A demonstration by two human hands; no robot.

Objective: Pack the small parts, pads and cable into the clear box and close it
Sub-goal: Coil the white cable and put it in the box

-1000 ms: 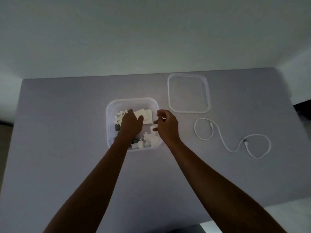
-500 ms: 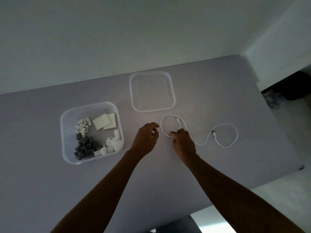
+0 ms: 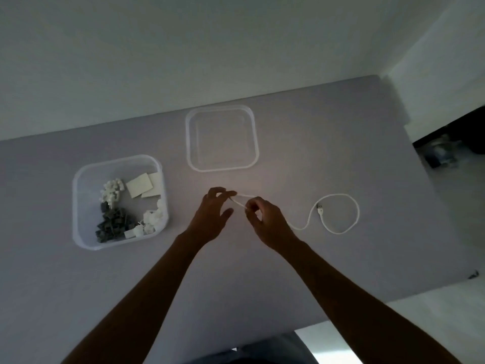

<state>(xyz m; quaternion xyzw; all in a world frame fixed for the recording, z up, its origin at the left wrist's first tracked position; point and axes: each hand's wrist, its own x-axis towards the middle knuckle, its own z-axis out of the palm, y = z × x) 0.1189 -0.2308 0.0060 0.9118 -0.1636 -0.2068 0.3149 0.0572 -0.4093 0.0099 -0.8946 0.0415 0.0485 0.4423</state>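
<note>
Beside lid [image 3: 221, 139], loaded box [image 3: 78, 206]

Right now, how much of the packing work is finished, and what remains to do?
Done: the small white and dark grey parts and the flat cream pads lie inside the clear square plastic box. In hand: both hands, left and right, pinch one end of the thin white cable; the rest lies on the table. Left: put the cable in, then fit the clear square lid.

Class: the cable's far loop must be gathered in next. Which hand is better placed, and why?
Right. The right hand already pinches the cable, which trails from it to the loop on its side; the left hand is further away.
</note>
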